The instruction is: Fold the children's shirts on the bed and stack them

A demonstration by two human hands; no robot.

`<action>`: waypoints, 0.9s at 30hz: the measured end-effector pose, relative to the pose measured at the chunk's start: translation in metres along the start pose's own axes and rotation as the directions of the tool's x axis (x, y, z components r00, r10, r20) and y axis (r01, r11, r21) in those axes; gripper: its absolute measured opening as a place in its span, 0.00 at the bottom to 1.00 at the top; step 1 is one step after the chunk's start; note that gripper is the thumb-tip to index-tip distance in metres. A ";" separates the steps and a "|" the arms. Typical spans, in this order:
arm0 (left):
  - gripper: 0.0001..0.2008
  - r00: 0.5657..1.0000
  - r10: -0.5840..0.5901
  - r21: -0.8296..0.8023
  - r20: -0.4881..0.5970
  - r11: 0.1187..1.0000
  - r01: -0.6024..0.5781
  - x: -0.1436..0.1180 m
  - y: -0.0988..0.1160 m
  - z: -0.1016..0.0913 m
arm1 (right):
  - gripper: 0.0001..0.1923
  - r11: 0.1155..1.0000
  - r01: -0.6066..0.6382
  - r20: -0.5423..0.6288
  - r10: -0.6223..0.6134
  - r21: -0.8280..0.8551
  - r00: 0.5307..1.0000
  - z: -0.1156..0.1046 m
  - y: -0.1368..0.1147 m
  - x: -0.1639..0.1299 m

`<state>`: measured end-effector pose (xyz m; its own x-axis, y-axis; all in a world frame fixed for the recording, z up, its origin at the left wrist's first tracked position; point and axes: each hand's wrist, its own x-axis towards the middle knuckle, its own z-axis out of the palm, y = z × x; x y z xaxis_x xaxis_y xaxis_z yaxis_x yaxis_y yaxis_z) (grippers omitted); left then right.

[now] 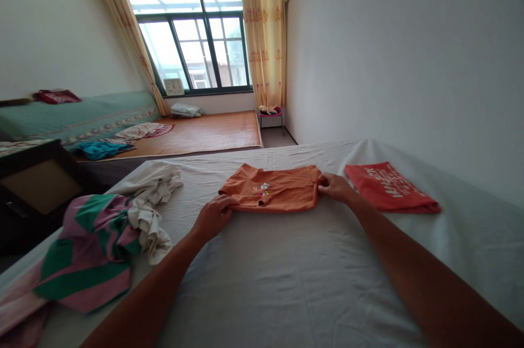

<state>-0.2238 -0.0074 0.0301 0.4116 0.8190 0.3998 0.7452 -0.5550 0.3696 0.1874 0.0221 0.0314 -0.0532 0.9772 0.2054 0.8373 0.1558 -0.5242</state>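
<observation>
White lettering runs across the folded red garment, but it is too blurred to read; the orange T-shirt carries a small printed motif at its centre, with no legible words. A clock stands on the window sill, its face unreadable. You work on a bed covered by a white sheet, close to a plain white wall on your right. Beyond lie a bamboo mat, a green-covered bed, yellow patterned curtains and a small pink stool. A white crumpled garment and a pink-and-green striped garment lie at your left. Your left hand pinches the T-shirt's near left corner, fingers closed on the cloth. Your right hand grips its right edge likewise. The T-shirt lies flat and folded between them, just beside the red garment.
</observation>
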 end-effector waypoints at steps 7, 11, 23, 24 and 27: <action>0.12 1.000 0.008 -0.002 -0.012 1.000 -0.008 0.001 -0.002 -0.002 | 0.13 0.975 -0.008 -0.310 -0.063 -0.224 0.948 -0.013 0.010 0.002; 0.10 1.000 0.025 0.001 -0.002 1.000 -0.025 0.001 -0.002 -0.005 | 0.12 1.000 -0.026 -0.101 0.027 0.016 0.995 -0.038 0.032 0.004; 0.14 0.983 0.038 0.042 0.177 0.998 -0.046 -0.002 0.004 -0.009 | 0.12 0.960 -0.275 0.545 0.257 -0.050 0.798 -0.050 -0.002 -0.019; 0.14 0.984 0.039 0.036 0.171 0.998 -0.046 -0.002 0.003 -0.009 | 0.12 0.967 -0.236 0.581 0.247 -0.097 0.776 -0.049 -0.005 -0.020; 0.13 0.990 0.038 0.011 0.135 0.999 -0.040 -0.002 -0.002 -0.010 | 0.08 0.987 -0.124 0.556 0.159 -0.101 0.815 -0.049 0.000 -0.018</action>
<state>-0.2306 -0.0092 0.0368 0.5066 0.8097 0.2963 0.7343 -0.5852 0.3439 0.2157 -0.0027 0.0683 -0.2129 0.9019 -0.3759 0.8879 0.0180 -0.4598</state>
